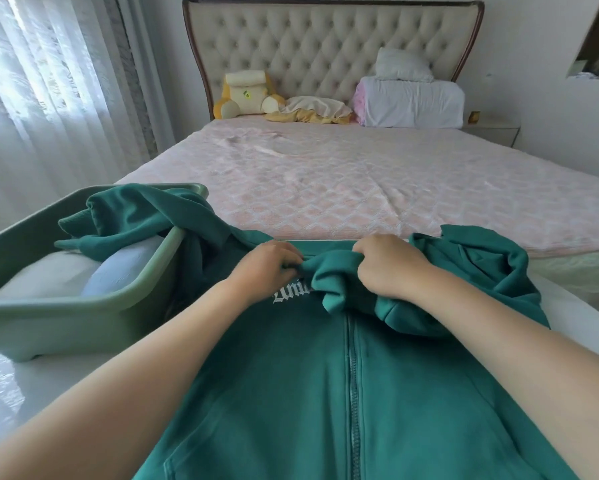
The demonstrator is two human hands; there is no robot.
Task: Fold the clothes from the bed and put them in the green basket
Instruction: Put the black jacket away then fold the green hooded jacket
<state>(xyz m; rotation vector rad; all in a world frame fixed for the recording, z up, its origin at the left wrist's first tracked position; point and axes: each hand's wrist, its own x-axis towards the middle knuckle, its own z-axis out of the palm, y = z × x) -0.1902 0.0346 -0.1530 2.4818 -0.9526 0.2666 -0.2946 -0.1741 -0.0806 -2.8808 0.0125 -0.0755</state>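
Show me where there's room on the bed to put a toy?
The whole pink middle of the bed is bare, from the hoodie up to the plush and pillows at the headboard. The near edge is crowded: left hand and right hand grip the hoodie there, and its sleeve drapes over the basket, which holds folded clothes.

We see the bed (326, 202) under a pink cover (429, 174), carrying a yellow plush toy (246, 95), a crumpled cloth (312, 109) and folded white bedding (412, 102) by the headboard (326, 46), and a green jacket (291, 393) and green basket (66, 306) at its near end.
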